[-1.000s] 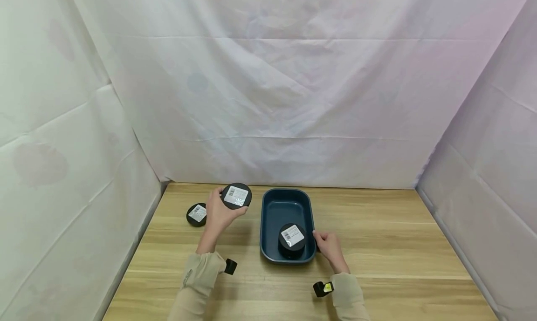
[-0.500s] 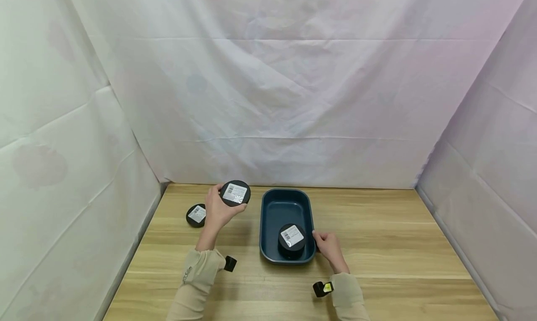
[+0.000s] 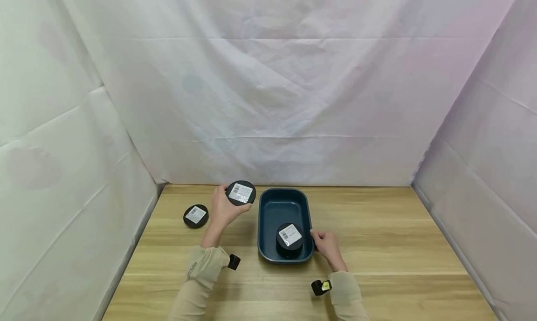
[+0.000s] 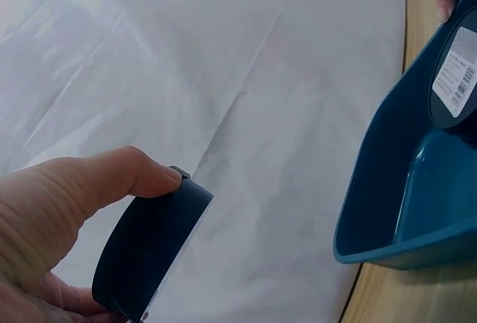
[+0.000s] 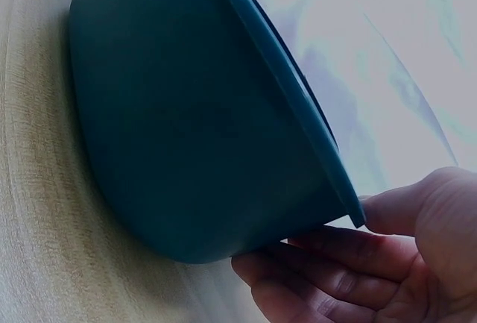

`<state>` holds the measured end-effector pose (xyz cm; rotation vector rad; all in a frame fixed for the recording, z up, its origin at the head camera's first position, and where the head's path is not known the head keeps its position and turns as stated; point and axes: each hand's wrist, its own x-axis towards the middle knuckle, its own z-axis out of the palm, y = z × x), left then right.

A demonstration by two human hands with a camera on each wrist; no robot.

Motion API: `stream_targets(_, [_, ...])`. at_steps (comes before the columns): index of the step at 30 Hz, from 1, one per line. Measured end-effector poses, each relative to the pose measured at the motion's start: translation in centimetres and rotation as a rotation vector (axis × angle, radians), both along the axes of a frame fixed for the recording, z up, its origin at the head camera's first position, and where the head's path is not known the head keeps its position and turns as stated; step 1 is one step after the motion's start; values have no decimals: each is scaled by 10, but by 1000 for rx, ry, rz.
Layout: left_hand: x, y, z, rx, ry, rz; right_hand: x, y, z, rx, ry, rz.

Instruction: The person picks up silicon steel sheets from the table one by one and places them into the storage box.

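Observation:
My left hand (image 3: 224,211) grips a flat, round black case (image 3: 241,193) by its edge, above the table and left of the tray. A white barcode label on its face points up in the head view. From the left wrist, this case (image 4: 153,237) shows edge-on between thumb and fingers. My right hand (image 3: 328,247) holds the near right side of a deep dark-blue tray (image 3: 258,223). In the right wrist view the thumb is at the rim of the tray (image 5: 186,114) and the fingers lie against its outer wall. Inside, towards the near end, sits a taller black round piece (image 3: 289,240), labelled too.
Another round black case (image 3: 196,216) with a white label lies on the wooden table (image 3: 377,246), left of my left hand. White cloth (image 3: 293,88) hangs behind the table and along both sides. Small black cameras are strapped at both wrists.
My left hand has moved a little right with the black case, closer to the tray, and more of the case on the table shows. The right hand stays at the tray.

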<state>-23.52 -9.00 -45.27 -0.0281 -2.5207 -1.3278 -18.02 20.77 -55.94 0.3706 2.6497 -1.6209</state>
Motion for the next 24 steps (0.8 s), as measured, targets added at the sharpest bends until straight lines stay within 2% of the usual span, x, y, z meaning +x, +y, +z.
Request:
stream_targets(10, [-9, 24, -2, -14, -54, -74, -1, -3, -1, 25, 5, -10])
stream_targets(18, [-14, 43, -4, -22, -87, -103, -3, -6, -1, 8, -10, -2])
stream_targets(24, [-17, 61, -8, -44, -86, -146, -1, -3, -1, 15, -10, -11])
